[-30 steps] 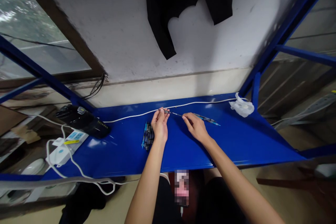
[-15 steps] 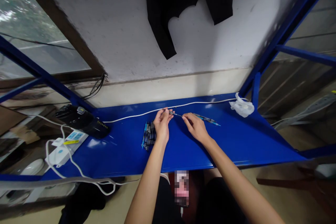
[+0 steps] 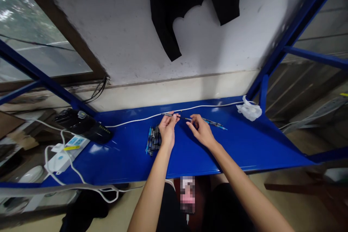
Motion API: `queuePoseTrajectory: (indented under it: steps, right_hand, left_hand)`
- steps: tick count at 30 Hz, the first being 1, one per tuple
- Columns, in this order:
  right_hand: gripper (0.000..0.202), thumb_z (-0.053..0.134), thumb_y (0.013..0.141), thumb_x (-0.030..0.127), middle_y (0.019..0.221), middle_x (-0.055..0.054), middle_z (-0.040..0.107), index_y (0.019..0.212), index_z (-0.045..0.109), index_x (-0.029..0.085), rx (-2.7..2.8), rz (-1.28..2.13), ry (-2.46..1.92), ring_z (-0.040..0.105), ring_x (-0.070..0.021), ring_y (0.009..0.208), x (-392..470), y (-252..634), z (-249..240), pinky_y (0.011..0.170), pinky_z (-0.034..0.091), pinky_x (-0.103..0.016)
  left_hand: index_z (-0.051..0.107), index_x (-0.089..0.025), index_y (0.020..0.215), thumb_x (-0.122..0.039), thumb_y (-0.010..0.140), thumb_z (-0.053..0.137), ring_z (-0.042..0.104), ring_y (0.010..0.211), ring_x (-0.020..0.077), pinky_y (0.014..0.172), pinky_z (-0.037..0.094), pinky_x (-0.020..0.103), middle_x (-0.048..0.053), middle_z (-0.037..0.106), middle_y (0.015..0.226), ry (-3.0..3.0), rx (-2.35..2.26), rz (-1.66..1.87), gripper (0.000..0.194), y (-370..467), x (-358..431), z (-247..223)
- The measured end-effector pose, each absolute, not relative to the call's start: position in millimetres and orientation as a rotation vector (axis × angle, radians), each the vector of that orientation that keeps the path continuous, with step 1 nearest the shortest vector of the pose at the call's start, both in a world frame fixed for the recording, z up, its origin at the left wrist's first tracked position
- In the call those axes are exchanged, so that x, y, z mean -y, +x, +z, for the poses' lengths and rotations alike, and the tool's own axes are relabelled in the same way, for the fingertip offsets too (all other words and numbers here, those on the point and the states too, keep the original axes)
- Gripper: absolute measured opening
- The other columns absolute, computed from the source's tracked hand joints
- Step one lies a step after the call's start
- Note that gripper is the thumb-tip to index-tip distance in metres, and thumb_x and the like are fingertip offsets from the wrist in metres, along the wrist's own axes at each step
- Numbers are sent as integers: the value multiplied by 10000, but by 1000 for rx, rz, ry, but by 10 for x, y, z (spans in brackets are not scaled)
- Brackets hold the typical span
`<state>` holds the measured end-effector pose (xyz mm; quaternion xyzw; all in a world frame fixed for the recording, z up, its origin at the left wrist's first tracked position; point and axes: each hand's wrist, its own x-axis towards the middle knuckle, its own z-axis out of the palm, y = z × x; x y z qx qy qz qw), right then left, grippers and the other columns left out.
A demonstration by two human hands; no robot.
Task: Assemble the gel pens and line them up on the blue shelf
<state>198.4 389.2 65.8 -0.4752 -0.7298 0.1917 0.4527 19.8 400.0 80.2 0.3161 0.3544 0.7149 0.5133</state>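
Note:
My left hand (image 3: 168, 130) is closed, pinching a slim dark pen (image 3: 182, 117) between thumb and fingers above the table. One end sticks out left past the fingertips; the other points to my right hand (image 3: 202, 130). There the thumb and fingers are apart around the pen's right end; whether they touch it is too small to tell. Beside my left wrist lies a row of several dark and blue pens (image 3: 153, 139). A few more pens (image 3: 216, 124) lie just beyond my right hand.
The blue table (image 3: 125, 159) carries a black bottle (image 3: 84, 125) on its side, a white power strip (image 3: 66, 154) with cables, and a crumpled white plastic bag (image 3: 249, 110). A white cable (image 3: 136, 119) runs along the back. A phone (image 3: 187, 195) lies below the front edge.
A thin rod stretched between my hands before; now a thicker dark length shows there. My right thumb and fingers have parted from their pinch. My left hand keeps its hold.

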Motion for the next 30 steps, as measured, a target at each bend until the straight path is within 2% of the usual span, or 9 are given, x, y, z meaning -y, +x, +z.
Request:
queuePoseTrajectory:
  steps: [5,16,21,25,30]
  right_hand:
    - [300,588,1091,478,926,-27,728,1295,561,260,1770,489,-1208,632,-214,674,-3902,1978,634,673,512,-339]
    - [210,587,1089,472,795,7,623,1087,542,268,1770,566,-1130,598,-211,666,-3897,1976,640,641,474,-331]
    - [204,578,1096,465,863,-23,653,1073,541,265,1762,614,-1028,616,-214,717,-3905,1965,627,684,511,-344]
    - [219,574,1104,472,910,-40,679,1060,571,258,1769,607,-992,634,-215,755,-3903,1979,642,721,529,-348]
    - [239,503,1143,456,1034,-74,734,1138,634,257,1837,607,-982,688,-244,884,-3887,1987,681,812,541,-372]
  left_hand:
    - [794,-199,1146,-368,784,993,788,984,192,1004,579,366,64,822,1034,699,-830,1760,445,145,-4021,809]
    - [811,-185,1158,-387,805,973,805,1011,243,962,597,379,104,842,1028,886,-893,1614,438,239,-3957,812]
    - [849,-170,1007,-351,773,989,798,948,238,964,589,375,109,850,1016,1003,-889,1445,327,304,-3935,785]
    - [869,-171,956,-333,749,998,780,891,224,938,593,368,89,842,955,1033,-897,1420,293,321,-3927,786]
    - [881,-193,932,-320,735,990,784,911,243,949,609,399,81,849,954,1002,-916,1429,258,297,-3935,781]
